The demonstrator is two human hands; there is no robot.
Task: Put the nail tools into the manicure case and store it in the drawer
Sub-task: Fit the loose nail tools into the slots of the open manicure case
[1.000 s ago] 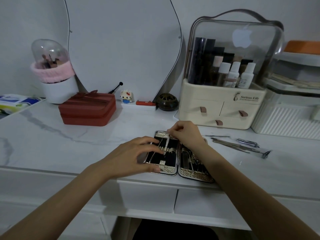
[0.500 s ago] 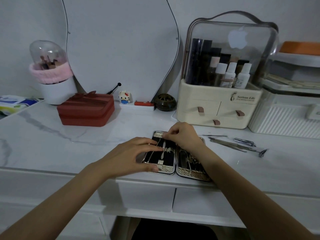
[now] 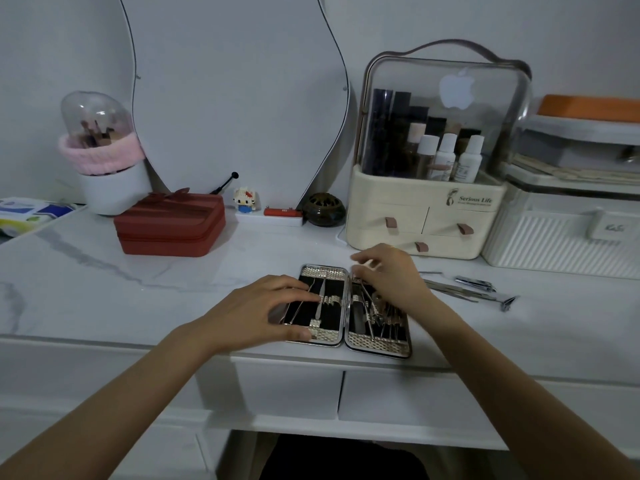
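I saw the manicure case (image 3: 341,308) lying open under both hands: left hand (image 3: 258,311) spread flat on it, right hand (image 3: 388,271) pinched, perhaps empty.

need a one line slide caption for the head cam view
Both hands work over the open manicure case on the marble vanity top; loose nail tools lie to its right.

The cream organizer (image 3: 426,216), at about two o'clock from the open case (image 3: 346,306), carries "Serious Life" in dark script on its front, top right, beside a small figure logo; the line of print under it is too small to read. A white apple logo (image 3: 456,88) shows on its clear lid. The white box (image 3: 561,237) at three o'clock has a tag with an unreadable mark.
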